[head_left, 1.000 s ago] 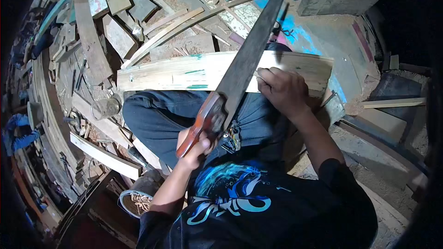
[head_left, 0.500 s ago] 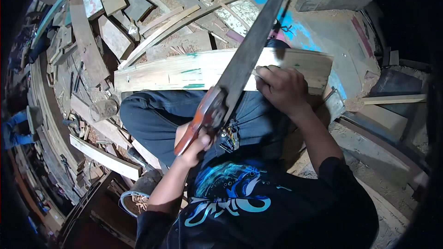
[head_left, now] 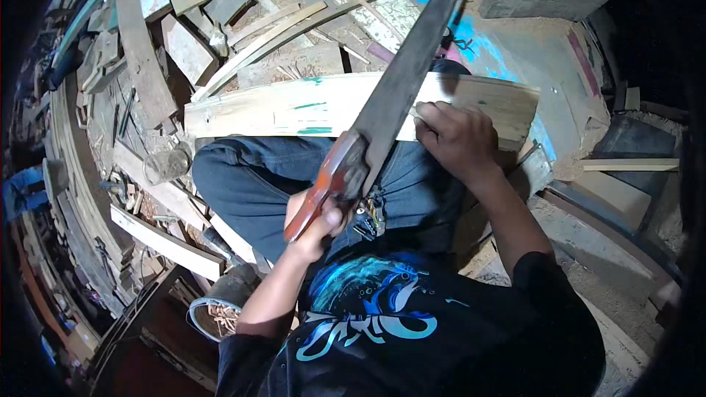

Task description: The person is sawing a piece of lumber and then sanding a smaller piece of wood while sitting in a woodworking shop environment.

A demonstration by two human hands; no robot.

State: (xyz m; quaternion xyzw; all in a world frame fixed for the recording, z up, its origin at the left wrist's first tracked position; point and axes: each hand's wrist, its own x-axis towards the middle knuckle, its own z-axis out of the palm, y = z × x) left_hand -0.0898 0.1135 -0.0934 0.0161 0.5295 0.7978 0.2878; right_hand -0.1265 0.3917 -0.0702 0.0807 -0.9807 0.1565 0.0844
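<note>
Only the view has shifted slightly since the earlier frame; the saw (head_left: 391, 95) slants across the pale plank (head_left: 250, 114) over the person's legs (head_left: 246, 180). The left hand (head_left: 319, 231) grasps the saw's handle; the right hand (head_left: 462, 136) curls at the plank, its grip impossible to tell.
</note>
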